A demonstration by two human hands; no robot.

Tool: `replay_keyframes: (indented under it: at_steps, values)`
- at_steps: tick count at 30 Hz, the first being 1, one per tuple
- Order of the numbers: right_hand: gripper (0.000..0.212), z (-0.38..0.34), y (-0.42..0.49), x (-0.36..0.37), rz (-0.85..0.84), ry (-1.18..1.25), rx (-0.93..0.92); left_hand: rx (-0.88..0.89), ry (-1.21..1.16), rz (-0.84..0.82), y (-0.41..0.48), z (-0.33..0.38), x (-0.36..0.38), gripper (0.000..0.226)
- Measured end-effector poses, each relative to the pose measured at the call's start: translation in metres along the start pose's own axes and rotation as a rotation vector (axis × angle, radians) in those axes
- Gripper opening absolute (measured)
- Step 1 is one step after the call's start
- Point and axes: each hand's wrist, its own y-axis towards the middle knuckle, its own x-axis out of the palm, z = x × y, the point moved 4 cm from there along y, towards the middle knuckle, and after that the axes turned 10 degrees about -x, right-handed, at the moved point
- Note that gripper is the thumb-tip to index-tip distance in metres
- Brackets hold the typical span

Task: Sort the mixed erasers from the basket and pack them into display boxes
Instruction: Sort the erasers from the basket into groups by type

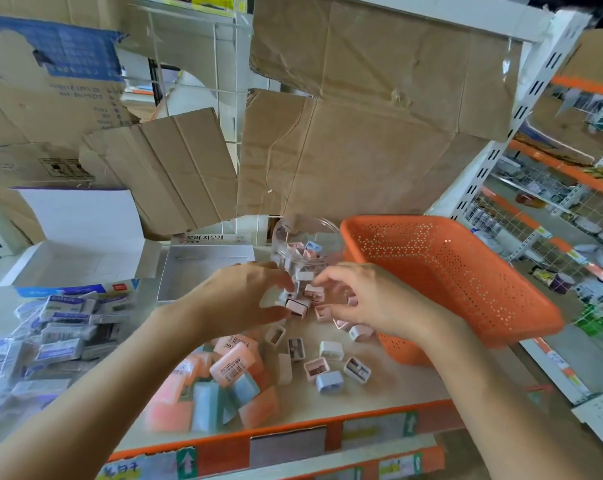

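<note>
Both hands meet over a scatter of small pastel box-shaped pieces (329, 351) on the shelf top, just in front of a clear plastic jar (305, 242) holding a few more. My left hand (237, 296) has its fingers curled around a small cluster, a pink piece (298, 307) showing at its fingertips. My right hand (365, 299) pinches at a pink piece (314, 292) with bent fingers. An orange perforated basket (466, 271) lies tipped at the right. Larger pink and blue erasers (220, 382) are heaped near the front.
An open white display box (85, 251) stands at the left, and an open grey tray box (203, 268) with a Korean label behind the hands. Wrapped white-and-blue erasers (61, 330) pile at the far left. Cardboard sheets back the shelf; an aisle with racks runs right.
</note>
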Motion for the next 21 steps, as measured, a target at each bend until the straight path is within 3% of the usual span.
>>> replay_keyframes:
  at_steps: [8, 14, 21]
  values:
    - [0.052, -0.019, -0.032, 0.035, -0.153, -0.004, 0.046, 0.038, -0.123, -0.248, -0.023, 0.011, 0.029, 0.052]
    - [0.070, -0.015, -0.049, 0.052, -0.155, -0.070, 0.150, 0.035, -0.055, -0.297, -0.027, 0.024, 0.041, 0.054]
    - [0.066, -0.008, -0.049, 0.066, -0.036, -0.115, 0.177, 0.029, 0.050, -0.259, -0.022, 0.024, 0.049, 0.052]
